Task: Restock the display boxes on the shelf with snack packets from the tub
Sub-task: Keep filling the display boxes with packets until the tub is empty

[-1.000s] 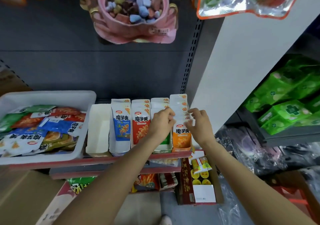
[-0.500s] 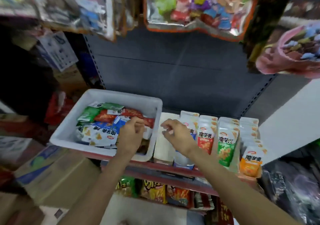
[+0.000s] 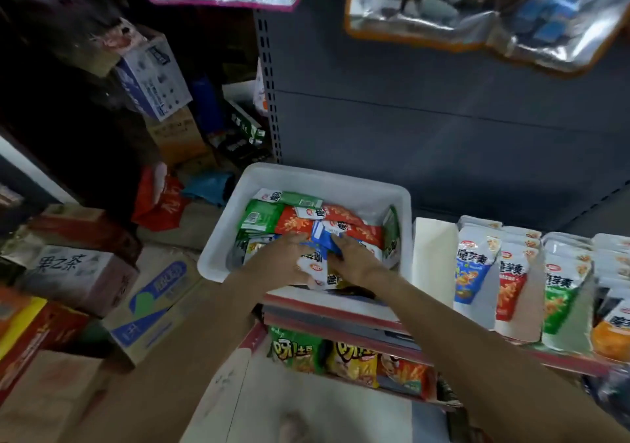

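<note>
- Snack packets, a loose heap of green, red and blue-and-white foil ones (image 3: 317,224), fill the white rectangular plastic tub (image 3: 327,178) sitting on the red-edged shelf (image 3: 341,309), left of the display boxes.
- Both hands are down in the tub, near side. Left hand (image 3: 278,260) and right hand (image 3: 354,262) sit close together around a blue-and-white packet (image 3: 315,255); fingers look curled onto it, but it's kinda blurry.
- Right of the tub: a white cardboard display box (image 3: 433,265) with no packets showing, then boxes with upright blue (image 3: 472,268), red (image 3: 511,279) and green packets (image 3: 559,292).
- Lower shelf has chip bags (image 3: 347,357).
- Cardboard cartons (image 3: 150,309) are stacked on the left.
</note>
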`<act>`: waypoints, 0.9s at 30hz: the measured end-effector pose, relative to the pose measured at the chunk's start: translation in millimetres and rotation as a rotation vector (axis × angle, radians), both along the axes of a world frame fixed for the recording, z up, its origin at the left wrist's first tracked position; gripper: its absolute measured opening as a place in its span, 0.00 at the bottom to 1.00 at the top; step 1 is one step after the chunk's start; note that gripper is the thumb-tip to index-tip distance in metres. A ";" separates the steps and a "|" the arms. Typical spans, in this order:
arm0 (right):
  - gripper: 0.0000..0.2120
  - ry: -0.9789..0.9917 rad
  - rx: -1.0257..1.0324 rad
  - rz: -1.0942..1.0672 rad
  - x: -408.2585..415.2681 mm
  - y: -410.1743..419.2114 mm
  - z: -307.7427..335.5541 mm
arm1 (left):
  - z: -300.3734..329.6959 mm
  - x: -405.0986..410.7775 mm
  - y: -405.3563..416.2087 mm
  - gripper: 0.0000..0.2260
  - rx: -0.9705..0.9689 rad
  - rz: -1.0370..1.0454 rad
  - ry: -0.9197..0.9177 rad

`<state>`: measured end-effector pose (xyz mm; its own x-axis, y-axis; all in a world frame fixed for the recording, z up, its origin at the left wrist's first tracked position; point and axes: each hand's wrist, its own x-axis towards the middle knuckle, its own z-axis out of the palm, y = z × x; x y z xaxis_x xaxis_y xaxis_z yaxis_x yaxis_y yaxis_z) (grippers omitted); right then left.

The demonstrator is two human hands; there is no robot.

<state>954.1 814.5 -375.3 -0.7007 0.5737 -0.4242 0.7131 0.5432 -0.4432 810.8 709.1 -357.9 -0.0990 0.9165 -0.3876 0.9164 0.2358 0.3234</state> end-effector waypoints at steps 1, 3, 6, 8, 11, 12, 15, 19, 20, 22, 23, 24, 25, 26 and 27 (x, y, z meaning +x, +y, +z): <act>0.27 -0.008 0.003 -0.008 -0.2 0.1 -0.2 | -0.7 -2.3 -0.7 0.27 0.001 -0.049 0.024; 0.27 -0.015 -0.005 -0.012 0.6 2.9 -2.2 | -1.6 -5.8 -1.0 0.19 0.010 -0.154 0.117; 0.28 0.043 -0.044 -0.031 5.8 6.1 -0.4 | 10.1 -6.5 -5.9 0.15 0.189 -0.031 0.156; 0.29 0.198 -0.053 -0.044 8.2 4.9 4.5 | 18.8 -6.6 -6.0 0.10 0.397 0.033 0.121; 0.27 0.447 -0.040 -0.020 8.9 -0.9 11.3 | 27.5 -4.3 -4.8 0.12 0.694 0.198 -0.106; 0.24 0.511 -0.041 -0.019 8.3 -2.4 13.3 | 30.4 -2.2 -2.8 0.13 0.767 0.214 -0.124; 0.14 0.636 -0.113 -0.145 7.4 -5.1 23.8 | 45.3 6.2 3.7 0.11 0.827 0.311 -0.313; 0.07 0.765 -0.282 -0.307 18.9 -3.1 43.9 | 59.5 17.8 17.6 0.06 0.757 0.506 -0.555; 0.07 0.789 -0.296 -0.336 24.7 -2.8 48.0 | 60.1 23.7 20.5 0.10 0.730 0.555 -0.594; 0.08 0.833 -0.304 -0.410 39.0 0.5 52.5 | 60.5 38.0 27.7 0.16 0.656 0.597 -0.635; 0.09 0.853 -0.309 -0.451 47.1 2.9 54.9 | 60.6 47.1 32.5 0.15 0.627 0.580 -0.645; 0.09 0.875 -0.304 -0.478 55.9 4.8 58.6 | 60.2 57.3 37.5 0.13 0.610 0.552 -0.665; 0.10 0.887 -0.269 -0.490 65.5 8.6 60.3 | 60.8 68.8 43.0 0.12 0.612 0.533 -0.694; 0.11 0.868 -0.183 -0.480 76.0 12.8 62.3 | 61.4 80.7 49.6 0.11 0.625 0.519 -0.720; 0.11 0.832 -0.077 -0.442 86.8 16.9 63.7 | 64.1 94.9 55.6 0.09 0.638 0.506 -0.753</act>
